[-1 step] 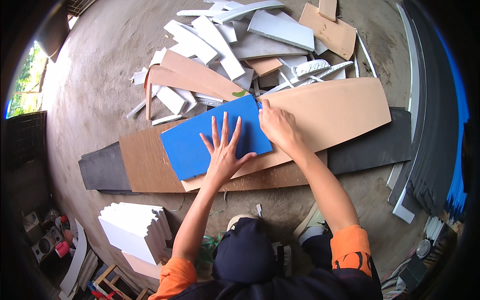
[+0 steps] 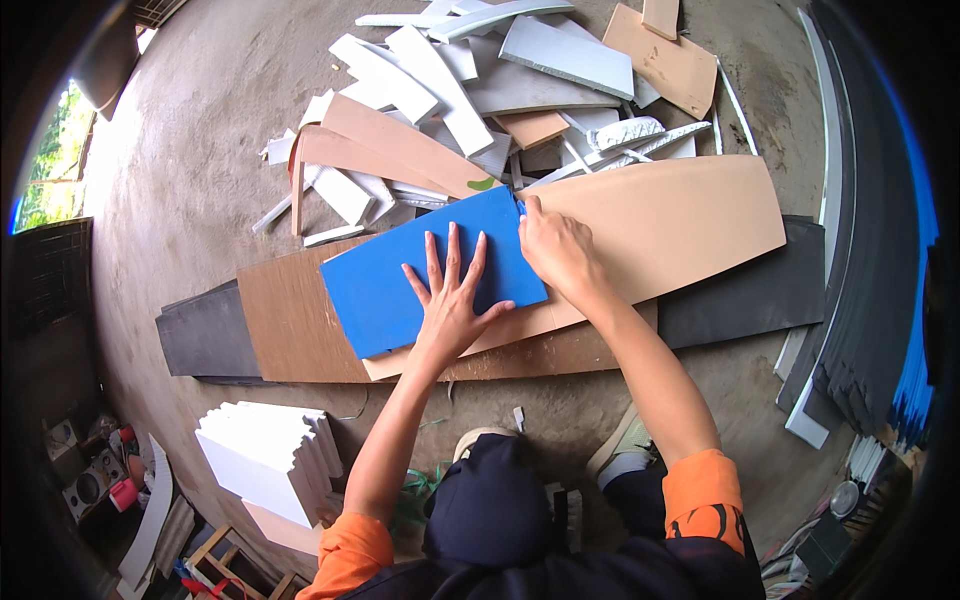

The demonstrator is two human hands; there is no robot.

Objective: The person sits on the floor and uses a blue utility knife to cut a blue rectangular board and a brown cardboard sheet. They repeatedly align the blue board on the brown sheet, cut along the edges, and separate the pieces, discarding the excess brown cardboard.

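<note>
A flat blue rectangular panel point(image 2: 385, 285) lies at a slant on a long tan foam-like sheet point(image 2: 665, 215). My left hand point(image 2: 449, 300) is spread flat on the panel, fingers apart, pressing nothing else. Closed beside the panel's upper right edge is my right hand point(image 2: 560, 245), its index finger pointing toward the panel's corner. A small blue bit shows at that fingertip; what the fist holds is mostly hidden. Under the sheet is a brown board point(image 2: 295, 315), on top of dark grey sheets point(image 2: 205, 335) whose ends stick out left and right.
White and tan offcuts point(image 2: 440, 90) are heaped beyond the boards. A stack of white panels point(image 2: 265, 455) stands near left. Long dark sheets point(image 2: 875, 220) line the right side, with a white strip point(image 2: 807, 425) at their near end. A wooden frame point(image 2: 235, 560) is at lower left.
</note>
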